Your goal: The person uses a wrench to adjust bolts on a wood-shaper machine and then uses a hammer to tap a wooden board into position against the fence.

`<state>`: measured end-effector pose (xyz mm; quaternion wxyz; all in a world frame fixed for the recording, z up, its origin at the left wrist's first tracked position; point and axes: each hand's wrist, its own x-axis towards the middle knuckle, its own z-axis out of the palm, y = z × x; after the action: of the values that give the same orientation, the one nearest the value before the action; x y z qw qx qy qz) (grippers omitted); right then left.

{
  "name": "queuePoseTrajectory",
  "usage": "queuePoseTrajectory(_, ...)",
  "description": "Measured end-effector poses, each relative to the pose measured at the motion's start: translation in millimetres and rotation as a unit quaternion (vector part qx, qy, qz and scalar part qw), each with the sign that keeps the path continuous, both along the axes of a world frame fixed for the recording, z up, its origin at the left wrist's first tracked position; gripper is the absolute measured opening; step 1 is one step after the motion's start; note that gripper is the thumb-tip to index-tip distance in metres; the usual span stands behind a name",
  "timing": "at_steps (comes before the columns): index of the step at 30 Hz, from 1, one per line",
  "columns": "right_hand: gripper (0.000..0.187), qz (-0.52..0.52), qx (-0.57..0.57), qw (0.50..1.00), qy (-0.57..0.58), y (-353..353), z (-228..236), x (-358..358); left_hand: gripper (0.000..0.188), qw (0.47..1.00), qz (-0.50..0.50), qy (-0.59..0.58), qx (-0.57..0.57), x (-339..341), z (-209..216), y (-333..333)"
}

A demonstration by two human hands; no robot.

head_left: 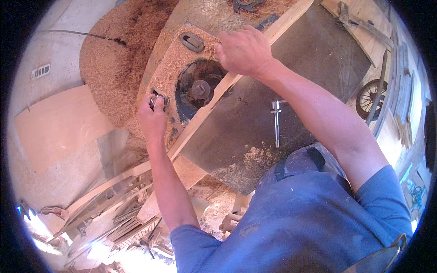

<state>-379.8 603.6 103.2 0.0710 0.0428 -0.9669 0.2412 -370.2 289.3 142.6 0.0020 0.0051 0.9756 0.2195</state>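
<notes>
My left hand (pixel 152 113) is closed, its thumb and fingers around a small shiny metal fitting (pixel 160 98) at a slot in the shavings-covered plate (pixel 169 61). My right hand (pixel 246 51) is curled over a long pale wooden board (pixel 200 119); its fingertips are partly hidden. The board runs diagonally across a dark metal machine table (pixel 246 107). Between my hands, a round opening holds a spindle with a bolt head (pixel 200 89). Above it, an oval slotted metal piece (pixel 192 42) is set in the plate. A T-shaped metal wrench (pixel 276 123) lies on the table by my right forearm.
Reddish wood shavings (pixel 114 73) are heaped beyond the machine. A toothed metal cutter (pixel 247 5) sits at the far edge. A thin sheet (pixel 63 127) lies on the floor at left, with wood strips (pixel 123 223) below. A spoked wheel (pixel 371 99) stands at right.
</notes>
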Motion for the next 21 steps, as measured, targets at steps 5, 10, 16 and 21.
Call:
queuePoseTrajectory(5, 0.028, 0.002, -0.002, 1.0, -0.011, 1, -1, 0, 0.022, 0.999, 0.022, 0.022, -0.02, 3, -5, 3)
queuePoseTrajectory(10, 0.028, 0.006, 0.012, 1.0, 0.005, 2, 1, 0, 0.023, 0.999, -0.009, -0.018, -0.039, -3, 12, 12)
queuePoseTrajectory(16, 0.027, 0.005, 0.015, 1.0, -0.007, 1, 2, 0, 0.022, 0.999, -0.024, -0.032, -0.012, -11, 9, 0)
queuePoseTrajectory(21, 0.028, -0.006, 0.002, 1.0, 0.018, -1, -4, -1, 0.022, 0.999, -0.021, -0.025, -0.023, -18, 5, -5)
